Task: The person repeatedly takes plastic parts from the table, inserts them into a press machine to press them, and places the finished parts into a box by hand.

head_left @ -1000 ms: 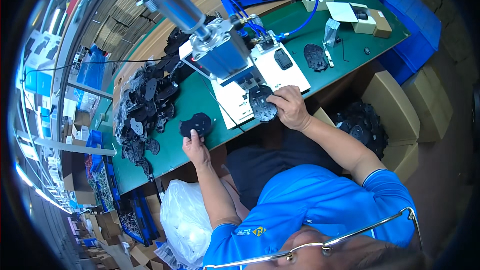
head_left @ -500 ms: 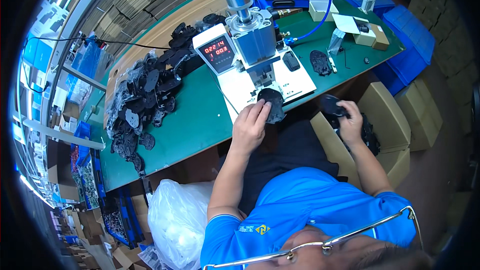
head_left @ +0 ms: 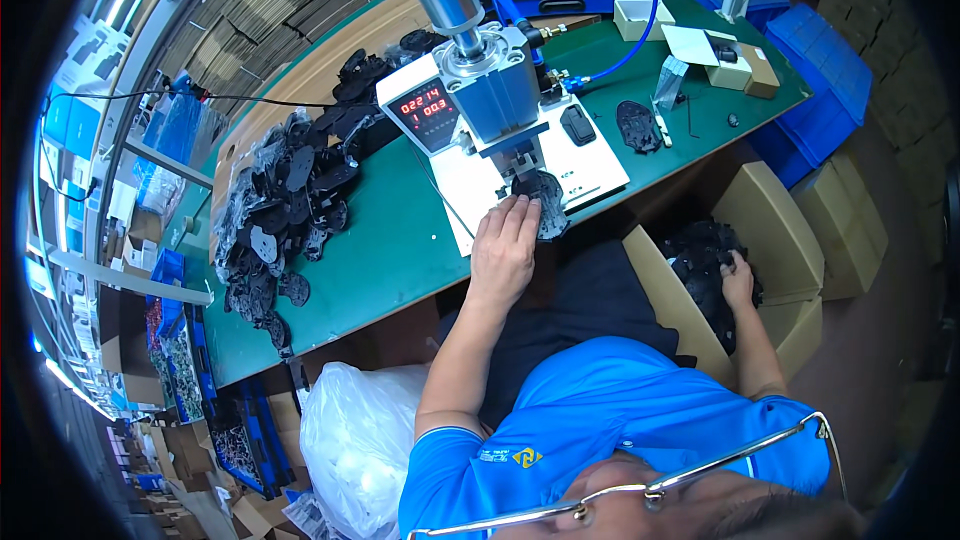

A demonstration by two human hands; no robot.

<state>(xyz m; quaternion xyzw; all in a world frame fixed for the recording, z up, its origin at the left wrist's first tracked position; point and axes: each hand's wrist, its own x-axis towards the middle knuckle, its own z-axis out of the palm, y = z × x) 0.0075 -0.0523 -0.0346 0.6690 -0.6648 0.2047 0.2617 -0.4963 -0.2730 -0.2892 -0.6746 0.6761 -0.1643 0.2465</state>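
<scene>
My left hand (head_left: 503, 252) has its fingers pressed together on a flat black plastic part (head_left: 549, 208). That part lies on the front of the white press base (head_left: 592, 167), under the head of the bench press (head_left: 490, 90). Its left edge is hidden by my fingers. My right hand (head_left: 738, 282) reaches down into an open cardboard box (head_left: 780, 230), its fingertips against a heap of black plastic parts (head_left: 700, 275). Whether those fingers grip a part cannot be made out against the dark heap.
A large pile of black parts (head_left: 290, 180) covers the left of the green table (head_left: 400, 250). Another black part (head_left: 638, 127), a small white box (head_left: 642, 8) and a blue hose (head_left: 640, 55) are right of the press. A white plastic bag (head_left: 355, 430) stands below the table's front edge.
My right hand has moved down and right into the box; the black part it held above the rim no longer shows apart from the heap. My left fingers have shifted slightly over their part.
</scene>
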